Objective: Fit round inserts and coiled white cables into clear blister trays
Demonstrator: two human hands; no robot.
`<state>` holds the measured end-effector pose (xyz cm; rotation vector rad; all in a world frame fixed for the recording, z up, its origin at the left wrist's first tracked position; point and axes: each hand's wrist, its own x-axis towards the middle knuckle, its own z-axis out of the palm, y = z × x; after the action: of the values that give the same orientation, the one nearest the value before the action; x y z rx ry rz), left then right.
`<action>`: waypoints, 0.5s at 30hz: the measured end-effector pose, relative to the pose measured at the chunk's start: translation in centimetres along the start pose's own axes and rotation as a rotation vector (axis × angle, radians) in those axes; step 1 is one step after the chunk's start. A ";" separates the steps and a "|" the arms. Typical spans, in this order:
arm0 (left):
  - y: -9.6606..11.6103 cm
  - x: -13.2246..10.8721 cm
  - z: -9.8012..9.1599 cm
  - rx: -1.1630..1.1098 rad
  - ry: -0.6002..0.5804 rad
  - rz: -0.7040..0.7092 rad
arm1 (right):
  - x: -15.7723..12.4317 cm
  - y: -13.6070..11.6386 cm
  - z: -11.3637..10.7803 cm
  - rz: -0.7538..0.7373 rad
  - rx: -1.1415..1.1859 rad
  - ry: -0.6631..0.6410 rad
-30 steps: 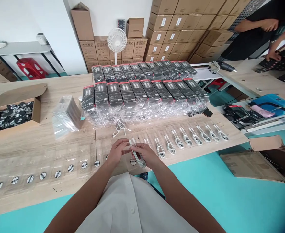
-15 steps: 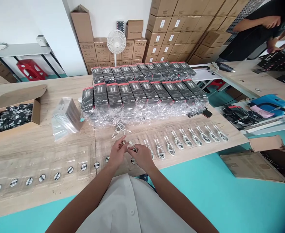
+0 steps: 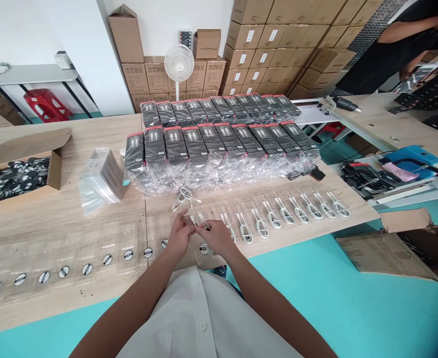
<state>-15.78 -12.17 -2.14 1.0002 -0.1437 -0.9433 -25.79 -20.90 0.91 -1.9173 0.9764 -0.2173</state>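
hands: left hand [image 3: 179, 233] and right hand [image 3: 217, 237] both pinching white cable [image 3: 200, 219] | where: lower centre of frame, over clear tray [image 3: 199, 247] on table [image 3: 73, 219] | risk: if the pinch slackens, coil likely springs open and snags next cable [image 3: 245, 229]

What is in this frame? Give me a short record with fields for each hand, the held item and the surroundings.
left hand: fingers pinch the white cable
right hand: holds the same cable, close to the left
surface: wooden table
right of hands: row of coiled cables in clear trays
left of hands: trays with round stickers
behind: black boxes in film, loose cables
far right: another person at a second table
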 end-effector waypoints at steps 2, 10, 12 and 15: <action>0.2 -0.1 0.2 -0.012 0.018 -0.039 | 0.0 -0.2 0.1 0.020 0.024 -0.022; 0.4 -0.5 1.0 0.131 0.157 0.006 | -0.1 -0.2 0.5 0.000 0.038 -0.047; 0.0 -0.3 0.8 0.149 0.156 0.038 | -0.1 -0.2 0.7 0.003 0.042 -0.048; -0.5 0.1 0.4 0.178 0.156 0.084 | -0.1 -0.2 1.0 -0.002 0.017 -0.037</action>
<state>-16.25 -12.57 -2.28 1.2186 -0.1394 -0.7828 -25.28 -20.11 0.61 -1.9002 0.9455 -0.1896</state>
